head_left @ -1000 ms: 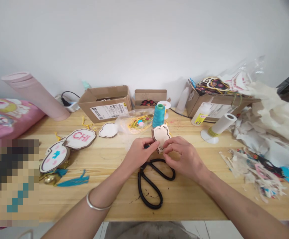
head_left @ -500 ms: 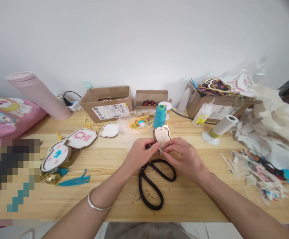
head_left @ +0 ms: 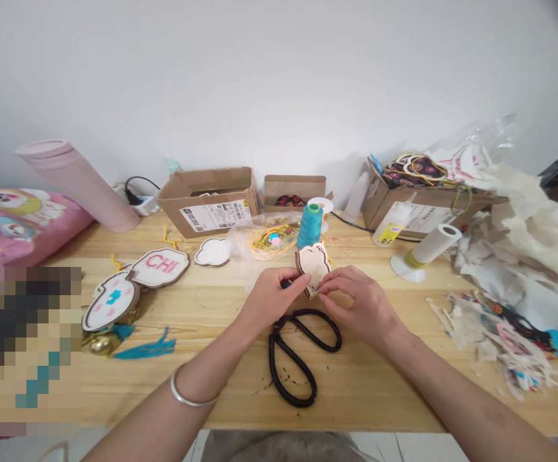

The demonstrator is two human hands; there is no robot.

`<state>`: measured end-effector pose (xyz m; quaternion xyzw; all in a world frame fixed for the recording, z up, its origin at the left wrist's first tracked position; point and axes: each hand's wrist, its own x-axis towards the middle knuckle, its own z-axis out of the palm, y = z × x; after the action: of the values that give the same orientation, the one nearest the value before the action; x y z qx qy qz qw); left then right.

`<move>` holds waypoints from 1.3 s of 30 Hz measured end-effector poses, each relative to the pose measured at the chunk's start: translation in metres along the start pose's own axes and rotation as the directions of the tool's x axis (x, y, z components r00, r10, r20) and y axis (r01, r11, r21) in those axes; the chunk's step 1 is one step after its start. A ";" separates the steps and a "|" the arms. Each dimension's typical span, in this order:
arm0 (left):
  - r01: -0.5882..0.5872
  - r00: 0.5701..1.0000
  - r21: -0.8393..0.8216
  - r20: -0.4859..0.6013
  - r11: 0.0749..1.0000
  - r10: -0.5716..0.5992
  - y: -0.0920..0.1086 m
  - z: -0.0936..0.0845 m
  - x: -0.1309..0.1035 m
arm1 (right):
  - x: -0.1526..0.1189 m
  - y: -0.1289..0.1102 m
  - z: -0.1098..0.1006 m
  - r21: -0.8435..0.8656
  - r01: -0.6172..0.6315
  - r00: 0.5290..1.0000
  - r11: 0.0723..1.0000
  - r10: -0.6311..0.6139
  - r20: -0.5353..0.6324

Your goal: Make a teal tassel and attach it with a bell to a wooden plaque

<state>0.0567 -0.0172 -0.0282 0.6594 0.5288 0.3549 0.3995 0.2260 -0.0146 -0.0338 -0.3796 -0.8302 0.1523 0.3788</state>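
A small wooden plaque [head_left: 313,264] with a wavy dark edge and cut-out corners is held upright above the middle of the table. My left hand [head_left: 279,294] grips its left side, thumb across the front. The fingertips of my right hand [head_left: 356,301] are pinched together at its lower right edge; whether they hold anything small cannot be made out. Black-handled scissors [head_left: 292,359] lie just below both hands, their blades hidden. Behind the plaque stands a teal thread spool [head_left: 310,226].
Left are a CHI plaque [head_left: 160,267], a flower plaque [head_left: 110,301], a blank cloud plaque [head_left: 212,252] and a teal tassel [head_left: 147,346]. Cardboard boxes [head_left: 209,199] line the wall. At right are a glue bottle [head_left: 388,230], a white roll [head_left: 433,246] and fabric scraps [head_left: 505,340].
Both hands stay almost where they were on the plaque; the right fingertips have shifted very slightly. The whole view has moved a little.
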 end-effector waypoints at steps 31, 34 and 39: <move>-0.072 0.995 -0.202 0.052 0.977 0.084 -0.004 0.001 0.004 | 0.004 -0.004 0.004 0.743 -0.619 0.750 0.255 0.472 0.463; -0.088 0.996 -0.272 -0.013 0.958 0.088 -0.004 0.007 0.004 | 0.004 -0.006 0.005 0.738 -0.648 0.718 0.190 0.476 0.508; -0.149 0.979 -0.115 -0.158 0.982 0.130 -0.001 0.008 0.004 | 0.004 -0.008 0.007 0.696 -0.671 0.713 0.256 0.483 0.509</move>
<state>0.0644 -0.0146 -0.0324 0.6397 0.4860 0.4637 0.3736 0.2152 -0.0170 -0.0323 -0.4038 -0.4762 0.6997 0.3473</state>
